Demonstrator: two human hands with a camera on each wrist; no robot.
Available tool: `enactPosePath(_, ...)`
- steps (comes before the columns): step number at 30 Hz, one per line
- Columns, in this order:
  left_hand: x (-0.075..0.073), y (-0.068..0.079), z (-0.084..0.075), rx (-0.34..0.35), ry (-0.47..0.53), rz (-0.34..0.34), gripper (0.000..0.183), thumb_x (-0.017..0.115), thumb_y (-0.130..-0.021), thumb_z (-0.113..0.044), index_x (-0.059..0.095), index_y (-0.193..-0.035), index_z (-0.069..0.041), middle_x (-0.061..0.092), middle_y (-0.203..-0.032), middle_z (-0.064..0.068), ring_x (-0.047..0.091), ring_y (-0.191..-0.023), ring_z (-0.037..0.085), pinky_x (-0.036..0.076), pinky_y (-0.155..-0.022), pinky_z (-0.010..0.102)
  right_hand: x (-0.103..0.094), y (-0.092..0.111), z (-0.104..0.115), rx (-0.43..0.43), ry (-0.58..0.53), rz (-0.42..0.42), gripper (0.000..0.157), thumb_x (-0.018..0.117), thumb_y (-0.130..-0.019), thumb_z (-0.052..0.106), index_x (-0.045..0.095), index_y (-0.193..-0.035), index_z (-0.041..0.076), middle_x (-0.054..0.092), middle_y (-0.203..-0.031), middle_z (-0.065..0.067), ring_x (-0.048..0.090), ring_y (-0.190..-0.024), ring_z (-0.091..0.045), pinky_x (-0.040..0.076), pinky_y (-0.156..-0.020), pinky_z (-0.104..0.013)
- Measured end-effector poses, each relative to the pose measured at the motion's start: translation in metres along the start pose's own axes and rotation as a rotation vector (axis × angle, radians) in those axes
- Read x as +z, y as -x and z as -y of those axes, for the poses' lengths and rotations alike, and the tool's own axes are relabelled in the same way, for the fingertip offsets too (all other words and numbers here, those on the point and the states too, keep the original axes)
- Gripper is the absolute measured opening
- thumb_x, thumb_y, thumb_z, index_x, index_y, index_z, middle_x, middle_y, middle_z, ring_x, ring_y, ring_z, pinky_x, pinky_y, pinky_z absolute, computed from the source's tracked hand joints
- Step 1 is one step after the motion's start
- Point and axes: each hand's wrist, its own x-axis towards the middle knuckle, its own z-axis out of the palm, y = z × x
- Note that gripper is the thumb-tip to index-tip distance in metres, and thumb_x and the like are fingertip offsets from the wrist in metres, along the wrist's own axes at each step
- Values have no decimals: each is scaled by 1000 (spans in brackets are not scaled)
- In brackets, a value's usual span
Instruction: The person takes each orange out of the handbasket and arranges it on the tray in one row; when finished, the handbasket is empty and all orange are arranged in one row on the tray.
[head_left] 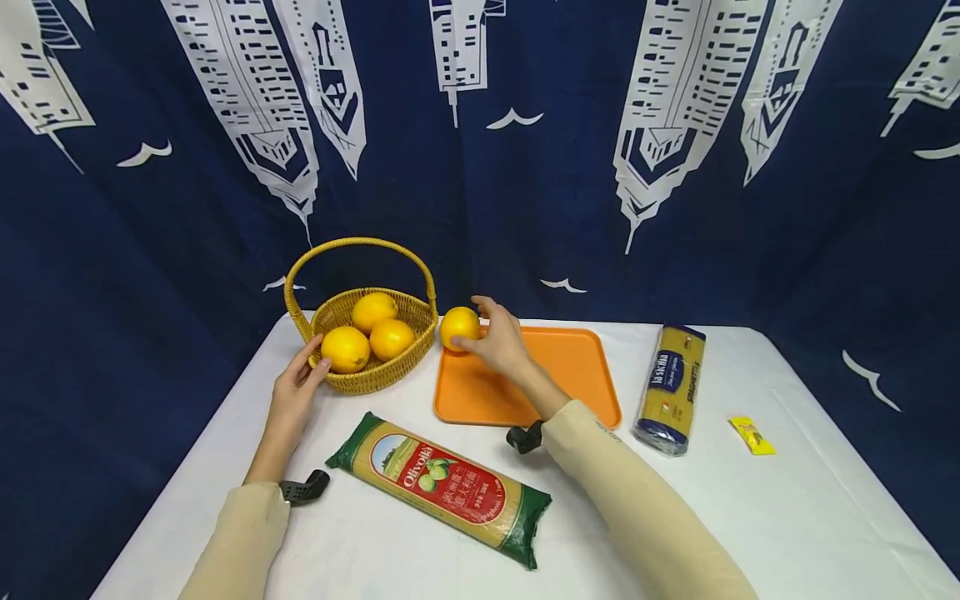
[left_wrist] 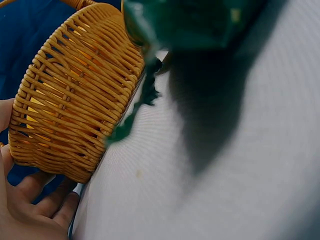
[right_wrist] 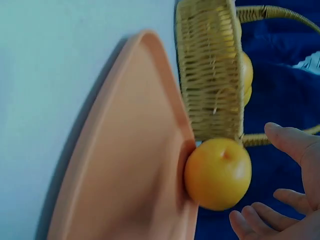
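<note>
A wicker basket (head_left: 378, 379) with a tall handle holds several round yellow-orange fruits, which look like oranges (head_left: 392, 339). My left hand (head_left: 294, 396) holds the basket's left end, thumb on the near side; in the left wrist view its other fingers (left_wrist: 62, 207) reach around behind the wicker wall. Another orange (right_wrist: 218, 174) sits at the far left corner of an orange tray (head_left: 525, 392), right beside the basket. Around this fruit my right hand (head_left: 498, 337) is spread, thumb in front and fingers beyond. The right wrist view shows a gap between hand and fruit.
A green-ended spaghetti pack (head_left: 442, 483) lies slanted in front of the basket and tray. To the tray's right are a blue-ended spaghetti pack (head_left: 671, 387) and a small yellow sachet (head_left: 752, 435). A dark blue printed curtain (head_left: 525, 208) hangs behind the white table (head_left: 750, 533).
</note>
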Motion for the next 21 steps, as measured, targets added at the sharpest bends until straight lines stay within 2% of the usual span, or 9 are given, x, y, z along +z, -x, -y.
enactPosePath(7, -1, 0, -1, -7, 12, 1, 63, 59, -107, -48, 38, -165, -32, 31, -172, 0, 31, -159, 23, 33, -111, 4, 0, 5, 18, -75, 0, 35, 77, 88, -88, 29, 52, -153, 7, 60, -148, -17, 57, -136, -33, 40, -120, -48)
enactPosePath(13, 2, -2, -3, -4, 12, 5, 64, 59, -107, -48, 38, -165, -32, 32, -172, 0, 31, -159, 23, 33, -111, 3, 0, 7, 38, -129, -27, 71, 75, 86, -90, 27, 52, -153, 7, 58, -152, -14, 55, -140, -31, 44, -119, -45)
enactPosePath(15, 2, -3, -3, 3, 15, 12, 64, 58, -107, -49, 37, -165, -32, 31, -173, 1, 31, -159, 24, 33, -116, 9, 3, 6, 44, -143, -32, 89, 75, 86, -90, 26, 51, -153, 7, 57, -152, -14, 55, -140, -32, 46, -118, -45)
enactPosePath(18, 2, -3, -3, -7, 4, 14, 65, 58, -107, -50, 36, -165, -33, 29, -173, 0, 30, -159, 24, 32, -124, 23, 10, 4, 54, -166, -16, 115, 75, 86, -91, 26, 51, -154, 6, 58, -151, -15, 55, -138, -32, 49, -115, -44)
enactPosePath(21, 1, -1, -2, -20, -10, 7, 64, 57, -108, -49, 35, -166, -33, 28, -173, 0, 29, -159, 24, 31, -127, 34, 19, 3, 65, -178, 3, 147, 75, 84, -92, 29, 49, -155, 6, 56, -153, -14, 55, -138, -31, 49, -114, -43)
